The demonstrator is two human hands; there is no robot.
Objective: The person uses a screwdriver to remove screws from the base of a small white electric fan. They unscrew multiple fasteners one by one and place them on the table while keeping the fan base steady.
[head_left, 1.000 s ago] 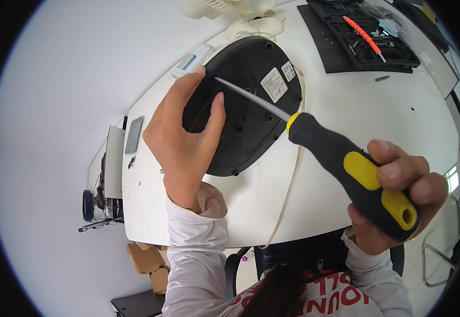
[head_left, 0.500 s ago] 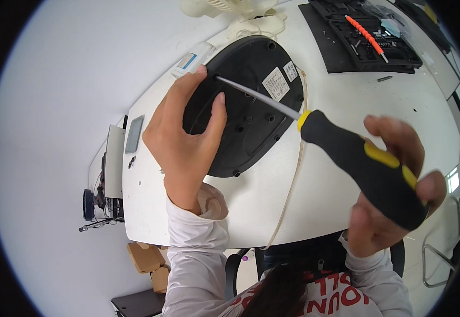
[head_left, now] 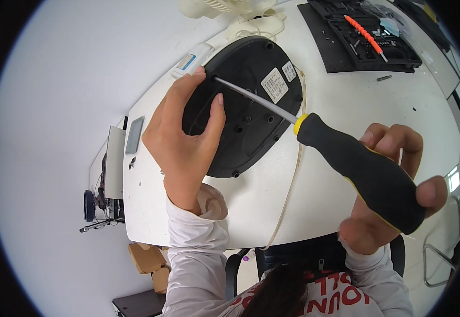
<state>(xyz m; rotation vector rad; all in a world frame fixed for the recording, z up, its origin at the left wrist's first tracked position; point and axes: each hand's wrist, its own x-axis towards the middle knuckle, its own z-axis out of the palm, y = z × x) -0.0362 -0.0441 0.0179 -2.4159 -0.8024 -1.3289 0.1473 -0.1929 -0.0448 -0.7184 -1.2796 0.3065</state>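
Observation:
A black oval appliance base [head_left: 224,164] lies on the white table, its underside with screw holes facing up. My left hand [head_left: 179,134] grips its left edge, with thumb and forefinger spread over the surface. The shaft of a long screwdriver [head_left: 354,161] slants down to the right, its tip in a recessed hole near my left fingertips. Around its thick black handle with yellow trim, the fingers of my right hand [head_left: 368,228] curl loosely. Whether a screw sits in that hole cannot be seen. White labels [head_left: 275,85] are stuck on the base.
A tool case [head_left: 393,53] with an orange flexible shaft [head_left: 364,37] lies open at the far right, beside a loose bit [head_left: 384,78]. A pale cord [head_left: 288,206] crosses the table. Cream appliance parts [head_left: 256,25] stand at the back, and a phone-like slab [head_left: 134,135] lies at left.
The screwdriver handle has rolled, so its yellow inlays no longer face up. My right fingers have shifted around it, and the left hand keeps its place.

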